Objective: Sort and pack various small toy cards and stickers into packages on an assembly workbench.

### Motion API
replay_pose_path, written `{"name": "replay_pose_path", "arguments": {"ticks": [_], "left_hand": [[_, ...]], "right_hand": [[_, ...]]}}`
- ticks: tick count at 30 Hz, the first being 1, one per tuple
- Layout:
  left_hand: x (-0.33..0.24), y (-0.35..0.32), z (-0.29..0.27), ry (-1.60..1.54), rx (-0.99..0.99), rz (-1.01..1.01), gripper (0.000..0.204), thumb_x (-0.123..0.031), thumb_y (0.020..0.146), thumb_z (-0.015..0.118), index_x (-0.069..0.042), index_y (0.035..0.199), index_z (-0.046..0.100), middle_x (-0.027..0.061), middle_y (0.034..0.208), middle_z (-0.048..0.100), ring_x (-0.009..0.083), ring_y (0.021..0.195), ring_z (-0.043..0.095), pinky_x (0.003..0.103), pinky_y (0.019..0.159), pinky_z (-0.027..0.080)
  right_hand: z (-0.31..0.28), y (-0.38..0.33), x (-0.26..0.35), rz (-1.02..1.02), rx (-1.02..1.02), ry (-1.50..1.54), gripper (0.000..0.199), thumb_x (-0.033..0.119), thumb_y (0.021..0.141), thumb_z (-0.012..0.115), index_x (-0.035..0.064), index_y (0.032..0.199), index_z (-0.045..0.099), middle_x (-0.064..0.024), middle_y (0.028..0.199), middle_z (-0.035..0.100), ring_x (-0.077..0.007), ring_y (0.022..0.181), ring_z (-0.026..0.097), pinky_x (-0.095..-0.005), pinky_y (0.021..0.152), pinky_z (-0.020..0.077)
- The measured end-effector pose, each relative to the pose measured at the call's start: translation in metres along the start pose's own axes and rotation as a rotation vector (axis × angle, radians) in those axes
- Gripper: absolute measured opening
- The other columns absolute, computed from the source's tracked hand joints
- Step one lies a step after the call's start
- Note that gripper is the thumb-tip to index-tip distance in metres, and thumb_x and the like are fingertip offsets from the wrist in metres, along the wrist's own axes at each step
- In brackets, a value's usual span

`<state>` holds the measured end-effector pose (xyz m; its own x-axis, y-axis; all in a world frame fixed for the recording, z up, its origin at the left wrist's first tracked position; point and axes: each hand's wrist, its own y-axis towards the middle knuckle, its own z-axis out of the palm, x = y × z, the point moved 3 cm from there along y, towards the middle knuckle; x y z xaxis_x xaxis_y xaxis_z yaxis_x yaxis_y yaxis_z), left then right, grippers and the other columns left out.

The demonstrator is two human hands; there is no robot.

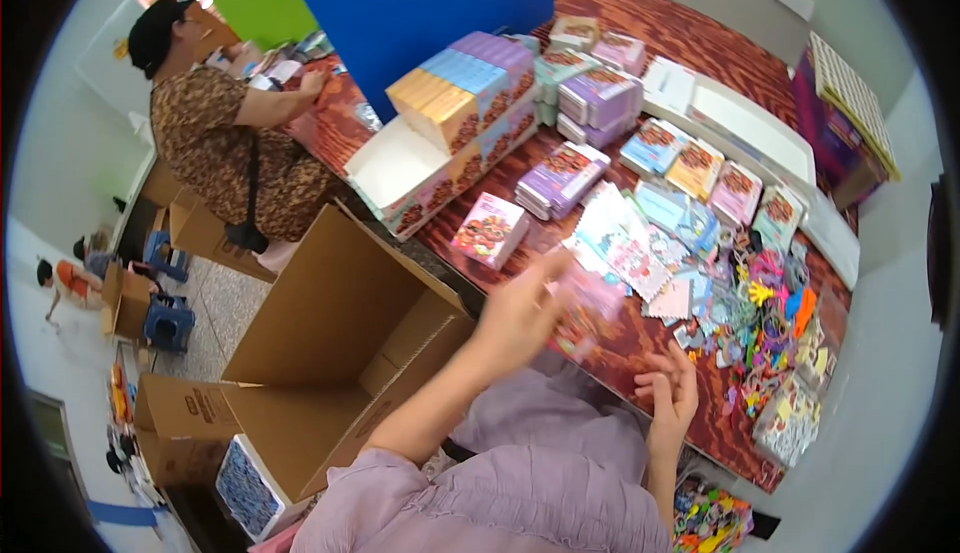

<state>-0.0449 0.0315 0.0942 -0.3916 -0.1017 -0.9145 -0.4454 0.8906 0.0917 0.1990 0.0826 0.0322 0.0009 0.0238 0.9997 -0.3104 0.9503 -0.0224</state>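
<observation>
My left hand [515, 318] is closed on a pink printed packet [585, 315], which is smeared by motion. It hangs just above the near edge of the red wood-patterned table [625, 378]. My right hand [672, 393] is open at that edge, its fingers apart and holding nothing. Beyond the packet lies a fan of patterned paper sheets [620, 238]. A small pink box [490, 231] and stacked purple boxes [563, 178] stand left of the sheets. To their right is a heap of small colourful plastic trinkets [765, 288].
An open cardboard carton [320, 303] stands left of me below the table. A white tray box [400, 168] bears stacked small boxes [465, 93]. Single boxes [695, 168] line a long white tray [750, 128]. Past a blue partition [420, 13], another person [215, 113] sits working.
</observation>
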Motion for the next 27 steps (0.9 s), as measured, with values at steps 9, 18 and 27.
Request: {"name": "replay_pose_path", "arguments": {"ticks": [9, 18, 27], "left_hand": [[0.043, 0.079, -0.096, 0.7, -0.359, 0.116, 0.03, -0.022, 0.097, 0.057, -0.009, 0.124, 0.061, 0.0185, 0.106, 0.069, 0.0392, 0.094, 0.066, 0.048, 0.08, 0.051], [0.029, 0.04, -0.054, 0.811, -0.459, 0.271, 0.057, -0.031, 0.089, 0.071, -0.001, 0.134, 0.053, 0.0213, 0.142, 0.051, 0.0417, 0.125, 0.05, 0.048, 0.105, 0.039], [0.068, 0.044, -0.069, 0.616, -0.214, 0.054, 0.073, -0.017, 0.08, 0.072, -0.008, 0.147, 0.043, 0.0244, 0.154, 0.034, 0.0433, 0.134, 0.043, 0.045, 0.109, 0.04]], "right_hand": [[0.017, 0.006, -0.05, -0.011, 0.056, -0.221, 0.013, -0.001, 0.094, 0.057, -0.0029, 0.1, 0.069, -0.0076, 0.089, 0.068, -0.0111, 0.071, 0.065, -0.0238, 0.064, 0.0515], [0.01, 0.005, -0.047, -0.155, 0.062, -0.356, 0.012, -0.002, 0.093, 0.057, -0.0047, 0.098, 0.067, -0.0081, 0.086, 0.066, -0.0122, 0.07, 0.063, -0.024, 0.062, 0.0499], [0.019, 0.005, -0.042, -0.164, 0.031, -0.384, 0.011, -0.001, 0.091, 0.058, -0.0037, 0.096, 0.067, -0.0094, 0.083, 0.066, -0.0163, 0.073, 0.066, -0.0271, 0.065, 0.05]]}}
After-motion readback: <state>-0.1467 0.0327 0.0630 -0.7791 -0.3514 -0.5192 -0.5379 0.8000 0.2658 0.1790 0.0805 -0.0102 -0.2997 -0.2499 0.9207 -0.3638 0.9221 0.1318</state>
